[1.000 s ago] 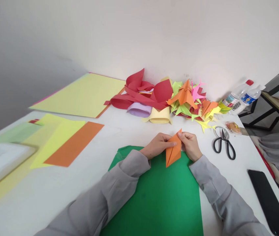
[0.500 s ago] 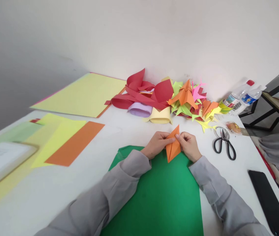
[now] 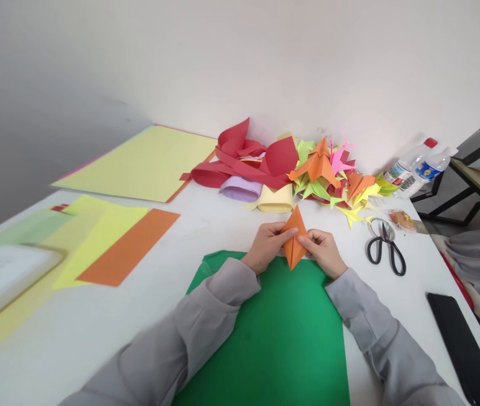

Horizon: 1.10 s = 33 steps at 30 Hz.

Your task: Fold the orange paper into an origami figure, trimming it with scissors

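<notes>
Between my hands is a folded orange paper [image 3: 294,239], diamond-shaped with a crease line down its lower half. My left hand [image 3: 267,245] pinches its left side, thumb across the front. On the opposite side, my right hand [image 3: 323,248] grips the right edge between thumb and fingers. The fingers behind the paper are hidden. Both hands are above the far end of a large green sheet [image 3: 273,338] lying on the white table.
Black-handled scissors [image 3: 387,245] lie to the right, near a black phone-like slab [image 3: 466,349]. Folded paper figures [image 3: 318,169], red paper strips [image 3: 243,163] and two bottles [image 3: 411,166] line the wall. Coloured sheets [image 3: 130,248] and a white box [image 3: 9,282] are at left.
The orange paper has turned more upright and shifted slightly left and away from me. My right thumb has slid lower on it; both hands keep their hold.
</notes>
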Tool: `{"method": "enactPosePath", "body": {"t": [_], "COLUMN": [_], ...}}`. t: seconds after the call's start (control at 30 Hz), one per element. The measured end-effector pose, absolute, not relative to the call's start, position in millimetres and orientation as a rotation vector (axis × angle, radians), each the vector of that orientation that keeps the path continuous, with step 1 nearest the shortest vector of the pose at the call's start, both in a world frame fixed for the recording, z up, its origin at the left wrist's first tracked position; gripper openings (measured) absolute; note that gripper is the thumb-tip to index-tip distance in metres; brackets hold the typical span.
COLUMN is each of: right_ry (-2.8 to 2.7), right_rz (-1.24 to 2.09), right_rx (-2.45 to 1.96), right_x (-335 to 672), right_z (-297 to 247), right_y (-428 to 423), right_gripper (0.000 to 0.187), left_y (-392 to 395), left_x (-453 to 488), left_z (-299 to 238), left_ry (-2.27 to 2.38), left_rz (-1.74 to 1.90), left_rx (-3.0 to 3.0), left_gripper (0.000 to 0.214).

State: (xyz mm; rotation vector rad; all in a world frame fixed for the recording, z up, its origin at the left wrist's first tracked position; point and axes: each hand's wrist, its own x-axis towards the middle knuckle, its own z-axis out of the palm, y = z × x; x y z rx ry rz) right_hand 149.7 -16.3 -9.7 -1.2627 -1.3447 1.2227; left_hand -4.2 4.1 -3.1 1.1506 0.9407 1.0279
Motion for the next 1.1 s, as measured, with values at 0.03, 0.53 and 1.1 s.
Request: {"method": "enactPosePath", "body": {"t": [0.03, 0.53, 1.1], "right_ry": [-1.35, -1.354, -1.219], "right_rz": [1.247, 1.297, 1.363], "right_rx": [-1.261, -1.257, -1.182], "right_x": [149.8, 148.3, 146.3], "right_z": [-8.9, -5.8, -6.9], "right_y": [-16.5, -17.4, -16.3], "right_gripper": [0.042, 0.031, 0.039], "left_y": [4.7, 3.1, 5.7], "left_x": [-4.5, -3.8, -1.8], "left_z": [-3.5, -2.5, -5.8], "left_ry": [0.94, 0.923, 0.832], "left_rz": [1.053, 1.183, 1.257], "left_rx": [1.178, 1.192, 0.966], "left_gripper": [0.032, 0.031, 0.025]}}
